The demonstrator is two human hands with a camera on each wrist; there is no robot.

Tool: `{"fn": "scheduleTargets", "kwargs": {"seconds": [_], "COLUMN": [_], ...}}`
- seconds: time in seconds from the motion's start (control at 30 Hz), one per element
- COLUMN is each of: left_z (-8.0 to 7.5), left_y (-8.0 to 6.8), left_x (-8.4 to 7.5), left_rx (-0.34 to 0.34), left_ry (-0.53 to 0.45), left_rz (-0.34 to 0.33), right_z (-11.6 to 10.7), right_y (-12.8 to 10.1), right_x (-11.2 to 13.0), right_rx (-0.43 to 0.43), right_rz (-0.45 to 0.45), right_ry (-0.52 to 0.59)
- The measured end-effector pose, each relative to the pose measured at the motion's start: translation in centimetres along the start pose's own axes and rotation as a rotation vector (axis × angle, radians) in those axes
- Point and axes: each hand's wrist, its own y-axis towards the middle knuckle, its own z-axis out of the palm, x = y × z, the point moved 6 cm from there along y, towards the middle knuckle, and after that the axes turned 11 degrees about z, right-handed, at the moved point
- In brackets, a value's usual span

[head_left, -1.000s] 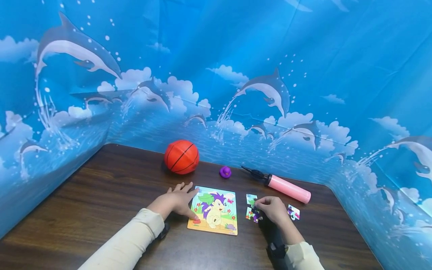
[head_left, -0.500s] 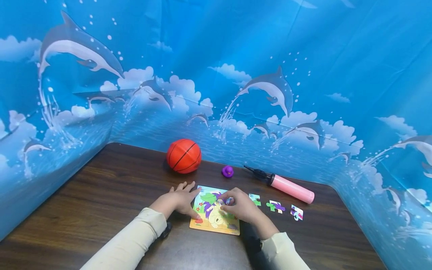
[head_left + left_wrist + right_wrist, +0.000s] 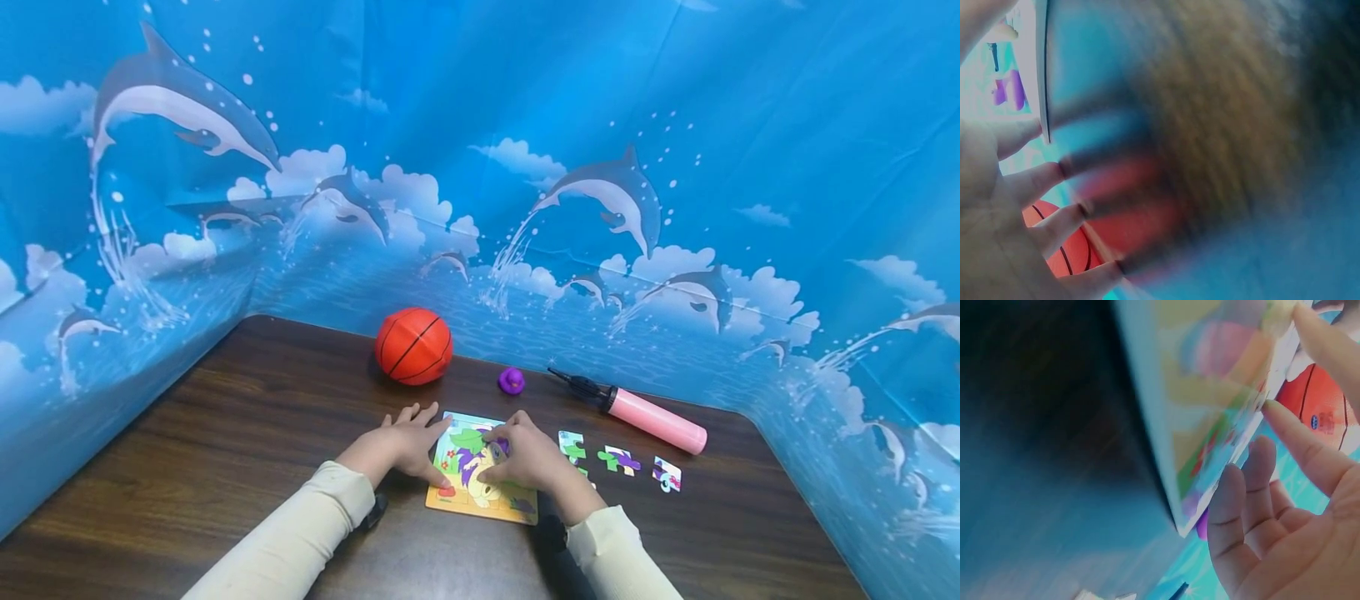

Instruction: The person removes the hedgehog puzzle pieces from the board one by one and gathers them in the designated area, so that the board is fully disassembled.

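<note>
Over from the loose pieces (image 3: pixel 619 460) comes the right hand (image 3: pixel 527 458), down among them a second ago and now across the hedgehog jigsaw puzzle (image 3: pixel 480 509)! Thumb and index finger stand apart at the hedgehog's head; whether they pinch a piece, I cannot tell. Meanwhile the left hand (image 3: pixel 405 446) stays put, fingers spread wide, thumb on the puzzle near its lower left corner, index finger at the upper left. Puzzle flat on the table (image 3: pixel 225 467), right between the two hands. Off to its right, loose and spaced in a row: a pale-blue-and-green piece, a green-and-purple piece, a purple-and-white piece. Behind them slants a pink hand pump (image 3: pixel 657 420), black nozzle toward the purple toy duck (image 3: pixel 512 381). Back beyond the left hand, an orange-red toy basketball (image 3: pixel 414 346) sits near the dolphin-print backdrop (image 3: pixel 450 183).
</note>
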Motion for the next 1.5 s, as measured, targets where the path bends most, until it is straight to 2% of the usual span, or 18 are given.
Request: {"fn": "scheduleTargets", "kwargs": {"seconds": [0.23, 0.6, 0.87, 1.07, 1.13, 1.27, 1.37, 1.5], "left_z": [-0.3, -0.5, -0.6, -0.5, -0.6, -0.6, -0.6, -0.5], "left_y": [-0.2, -0.4, -0.6, -0.5, -0.5, -0.6, -0.6, -0.5], "left_x": [-0.3, -0.6, -0.7, -0.7, -0.7, -0.8, -0.8, -0.6], "left_rx": [0.003, 0.002, -0.001, 0.002, 0.002, 0.004, 0.008, 0.022], "left_ry": [-0.003, 0.002, 0.003, 0.001, 0.007, 0.014, 0.009, 0.001], "left_rz": [0.005, 0.005, 0.003, 0.008, 0.008, 0.003, -0.007, -0.011], "right_z": [0.0, 0.2, 0.1, 0.1, 0.1, -0.2, -0.3, -0.7], "right_y": [0.2, 0.0, 0.1, 0.1, 0.1, 0.0, 0.0, 0.0], "right_x": [0.0, -0.1, -0.2, -0.2, -0.3, -0.8, -1.5, -3.2], "right_rx": [0.002, 0.025, 0.021, 0.012, 0.015, 0.03, 0.072, 0.116], "right_rz": [0.008, 0.013, 0.039, 0.021, 0.024, 0.026, 0.064, 0.164], "right_ry": [0.012, 0.116, 0.117, 0.146, 0.2, 0.386, 0.585, 0.849]}}
